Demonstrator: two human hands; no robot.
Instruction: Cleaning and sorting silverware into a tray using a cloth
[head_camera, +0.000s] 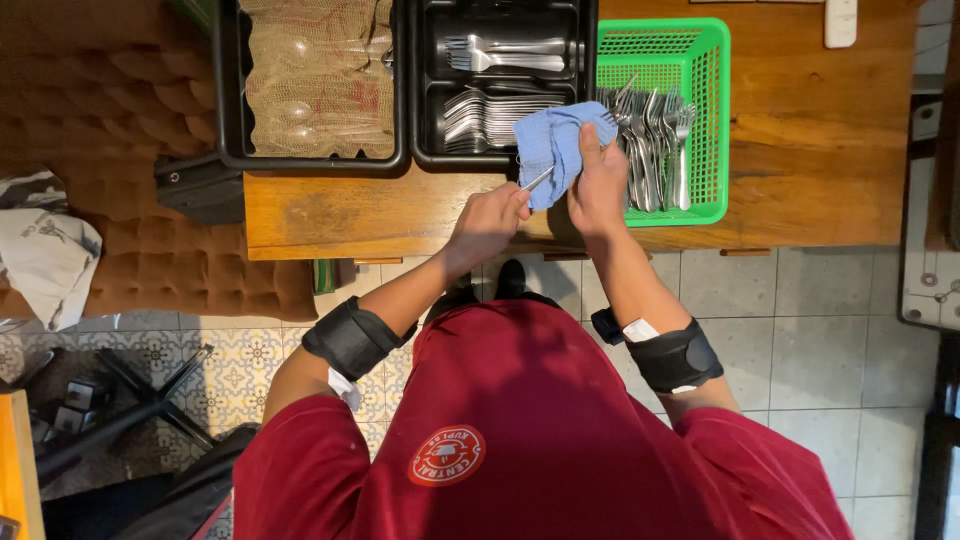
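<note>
My left hand (488, 222) grips the handle end of a metal piece of cutlery (537, 180) over the wooden table's front edge. My right hand (598, 185) holds a blue cloth (548, 142) wrapped around the other end of that same piece, so its head is hidden. Both hands are close together, just in front of a black cutlery tray (500, 85) and beside a green plastic basket (712, 110) full of forks.
The black tray holds sorted forks in compartments. To its left, a second black tray (228, 100) is covered by a beige net over spoons. The wooden table (820, 150) stretches right. Brown cushioned seating (110, 120) and a grey-white cloth (45, 255) lie at left. The floor is tiled.
</note>
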